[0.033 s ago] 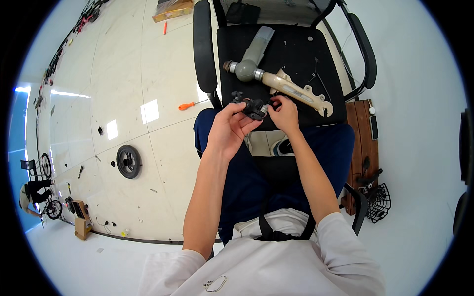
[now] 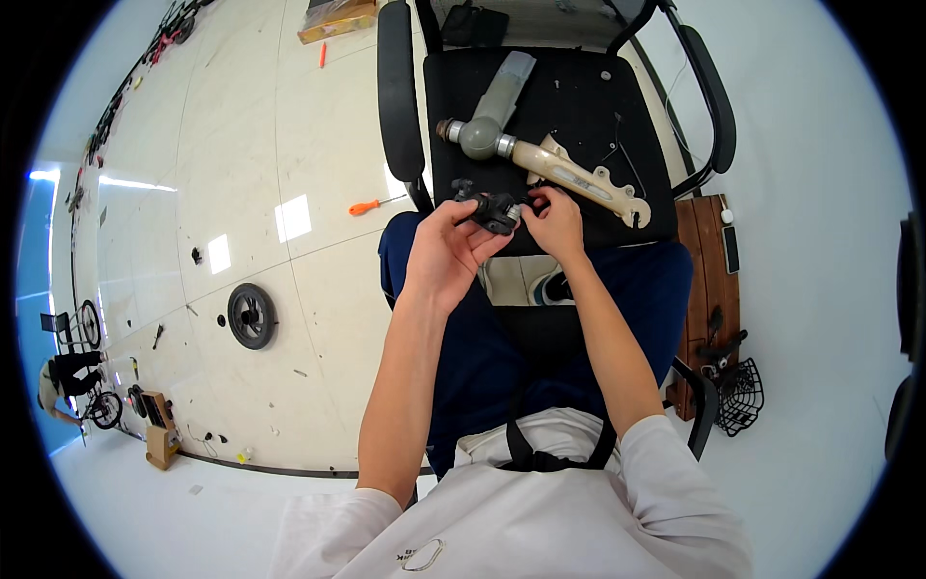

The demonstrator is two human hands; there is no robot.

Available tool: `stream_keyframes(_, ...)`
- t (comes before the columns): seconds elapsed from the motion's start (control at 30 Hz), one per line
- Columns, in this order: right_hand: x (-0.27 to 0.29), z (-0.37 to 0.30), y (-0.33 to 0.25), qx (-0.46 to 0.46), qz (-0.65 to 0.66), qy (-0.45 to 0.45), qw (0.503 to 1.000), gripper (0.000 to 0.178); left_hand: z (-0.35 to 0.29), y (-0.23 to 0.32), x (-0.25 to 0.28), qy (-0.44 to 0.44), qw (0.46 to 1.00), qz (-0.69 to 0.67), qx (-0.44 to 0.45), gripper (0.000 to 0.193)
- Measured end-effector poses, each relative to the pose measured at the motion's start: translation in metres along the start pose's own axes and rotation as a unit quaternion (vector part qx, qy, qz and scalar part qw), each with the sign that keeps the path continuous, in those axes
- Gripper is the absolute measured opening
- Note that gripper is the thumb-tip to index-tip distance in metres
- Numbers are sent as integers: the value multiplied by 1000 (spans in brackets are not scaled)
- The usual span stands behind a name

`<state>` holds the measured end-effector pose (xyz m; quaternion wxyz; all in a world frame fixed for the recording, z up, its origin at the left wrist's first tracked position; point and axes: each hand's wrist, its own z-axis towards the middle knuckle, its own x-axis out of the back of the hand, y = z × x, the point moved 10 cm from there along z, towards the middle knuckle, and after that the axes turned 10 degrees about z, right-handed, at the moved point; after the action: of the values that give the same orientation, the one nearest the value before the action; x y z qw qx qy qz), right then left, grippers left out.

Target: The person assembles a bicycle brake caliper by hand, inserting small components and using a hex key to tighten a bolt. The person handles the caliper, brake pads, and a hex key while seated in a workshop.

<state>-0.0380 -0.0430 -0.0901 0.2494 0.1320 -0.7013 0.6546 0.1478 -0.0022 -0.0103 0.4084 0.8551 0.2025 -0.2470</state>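
Note:
My left hand (image 2: 447,253) is closed around a black brake caliper (image 2: 494,211) with a silver round end, held over the front of a black chair seat (image 2: 579,82). Beside the silver end, my right hand (image 2: 557,225) has its fingertips pinched together. Whatever is between them is too small and dark to make out. Just beyond both hands, a cream fork leg (image 2: 564,172) lies slantwise on the seat. Its grey rounded joint (image 2: 479,138) joins a flat grey arm (image 2: 505,89) that points away from me.
Small screws and a thin black hex key (image 2: 632,166) lie on the seat. On the floor at left are an orange-handled screwdriver (image 2: 365,207) and a small wheel (image 2: 252,316). A wooden bench (image 2: 696,280) and a wire basket (image 2: 741,398) stand at right. Another person (image 2: 66,376) bends far left.

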Motion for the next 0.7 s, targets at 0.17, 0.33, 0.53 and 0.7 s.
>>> stream_keyframes(0.17, -2, 0, 5, -16, -13, -4, 1000, 27, 1, -1, -3, -27, 999, -32, 16, 32)
stream_keyframes(0.33, -3, 0, 6, -23, -17, -1, 1000, 27, 2, -5, 1, -7, 999, -28, 26, 35)
stream_keyframes(0.53, -2, -1, 9, -19, -20, 5, 1000, 28, -1, -5, -1, 0, 1000, -13, 28, 31)
stream_keyframes(0.7, -2, -1, 7, -20, -17, 3, 1000, 28, 0, -2, 2, 17, 1000, 13, 9, 32)
